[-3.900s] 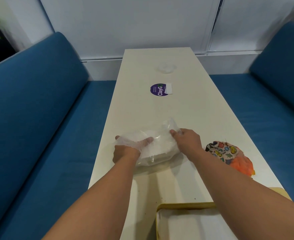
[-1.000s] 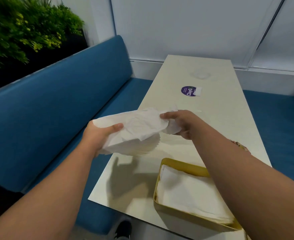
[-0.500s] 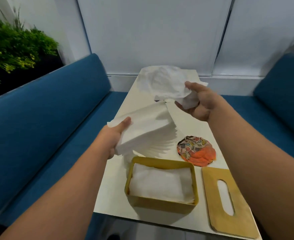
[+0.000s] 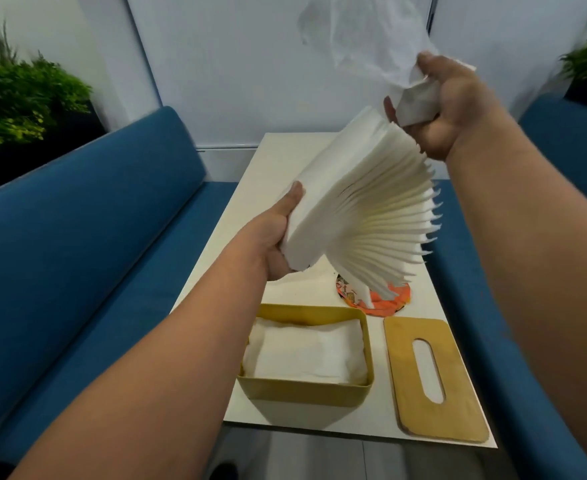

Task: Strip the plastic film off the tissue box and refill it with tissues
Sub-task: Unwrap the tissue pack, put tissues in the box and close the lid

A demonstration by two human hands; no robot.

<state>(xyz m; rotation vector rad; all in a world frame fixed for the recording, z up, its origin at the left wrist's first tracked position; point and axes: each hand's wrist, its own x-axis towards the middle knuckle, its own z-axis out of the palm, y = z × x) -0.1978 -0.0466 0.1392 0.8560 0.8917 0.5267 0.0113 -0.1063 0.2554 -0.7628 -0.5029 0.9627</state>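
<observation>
Both hands higher, plastic film (image 4: 371,32) lifted clear, tissue stack (image 4: 358,206) fanning wider.

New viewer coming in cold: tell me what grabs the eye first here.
The fanned stack of tissues held up at centre in the left hand, its loose end splaying downward. Above right, the right hand grips crumpled plastic film. Below, the open yellow tissue box sits beside its lid.

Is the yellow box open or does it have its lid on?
Open. The yellow box has no lid on, so white tissues show inside. Its slotted lid lies flat on the table beside it.
</observation>
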